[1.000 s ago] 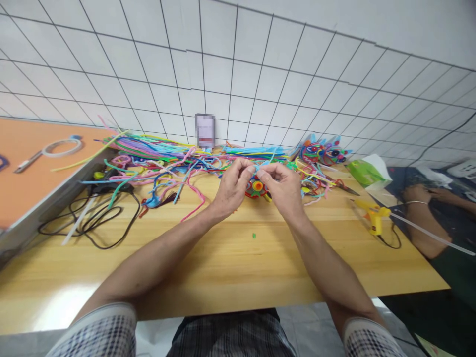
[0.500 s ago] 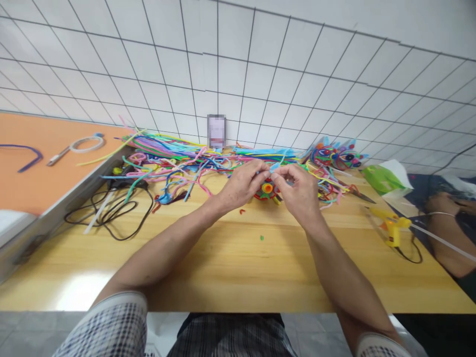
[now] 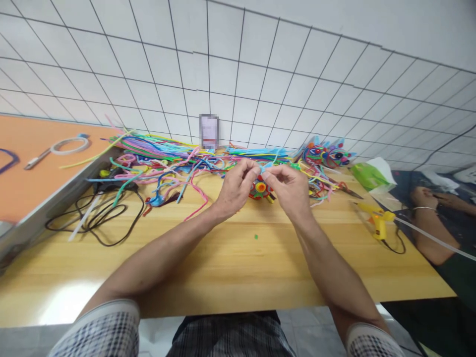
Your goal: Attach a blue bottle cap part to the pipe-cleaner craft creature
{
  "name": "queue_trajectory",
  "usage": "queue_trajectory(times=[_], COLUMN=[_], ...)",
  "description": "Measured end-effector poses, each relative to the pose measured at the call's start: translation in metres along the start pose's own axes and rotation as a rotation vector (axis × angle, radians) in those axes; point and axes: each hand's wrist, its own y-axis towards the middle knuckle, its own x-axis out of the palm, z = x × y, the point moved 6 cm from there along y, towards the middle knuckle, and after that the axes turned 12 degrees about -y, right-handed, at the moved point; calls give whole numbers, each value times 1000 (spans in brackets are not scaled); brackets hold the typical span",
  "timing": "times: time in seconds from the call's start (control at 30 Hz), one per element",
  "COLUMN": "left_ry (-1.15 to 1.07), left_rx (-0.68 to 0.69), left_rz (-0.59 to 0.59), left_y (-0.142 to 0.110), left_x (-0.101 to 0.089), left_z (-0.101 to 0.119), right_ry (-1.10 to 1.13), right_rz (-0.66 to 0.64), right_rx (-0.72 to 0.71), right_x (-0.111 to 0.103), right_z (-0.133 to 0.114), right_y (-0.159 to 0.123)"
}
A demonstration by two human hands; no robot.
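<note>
Two-handed pinch on a light blue, fuzzy, bendable strip (image 3: 267,167)

The left hand (image 3: 238,187) has its thumb and forefinger brought together at the strip's near end, the other fingers curled in behind. The right hand (image 3: 292,191) mirrors it, thumb pressed against a bent forefinger, gripping the same strip just beside the left fingertips. Neither palm holds anything that shows.

The strip sits between the two sets of fingertips, over the far half of the pale wooden table (image 3: 208,277). Directly below it, between the hands, is a round red-rimmed ornament with a yellow-and-orange centre (image 3: 261,188), partly covered by the fingers. Whether the strip is joined to it I cannot tell, as the fingertips hide that spot.

The step in hand looks like shaping or twisting the strip by touch, a small, close job. The next move seems to call for a steady hold on one side while the other side bends or turns the strip, without squashing the ornament beneath.

Beyond, along the white tiled wall (image 3: 174,74), lie loose bundles of multicoloured fuzzy stems (image 3: 159,145). A pair of bright round figures with blue tips (image 3: 327,154) stands to the right, possibly similar work. The yellow glue gun (image 3: 379,224) rests near the table's right edge, well apart from both hands.
</note>
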Motion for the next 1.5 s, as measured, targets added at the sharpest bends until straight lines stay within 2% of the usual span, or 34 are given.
queue_trajectory(times=[0.13,0.23,0.3,0.43,0.5,0.63,0.77,1.0,1.13,1.27,1.37,1.5], left_ry=[-150,-166,-105,160,256,285,199,-156,-301,-385,-339,7], left_rx=[-82,-114,-102,92,145,135,78,-94,-167,-222,-202,-14], left_rz=[118,153,104,-42,-99,-161,-134,12,96,170,119,-48], left_y=[-9,-12,-9,3,8,14,12,4,0,-3,0,11], left_x=[5,5,5,0,-3,-6,-6,-4,1,3,1,-6], left_z=[-11,-18,-20,-5,2,8,4,-10,-15,-26,-28,-8], right_ry=[99,43,-86,-375,-472,-545,-388,18,183,225,161,-85], right_rz=[4,41,94,171,163,114,67,-1,-14,-2,-14,5], right_rx=[52,18,-37,-220,-299,-372,-302,36,109,131,111,6], right_x=[8,8,4,-4,-6,-7,-10,3,12,15,13,2], right_z=[1,-1,-5,-15,-19,-22,-16,5,6,8,9,3], right_y=[-4,-5,-5,-5,-5,-5,0,2,0,0,1,2])
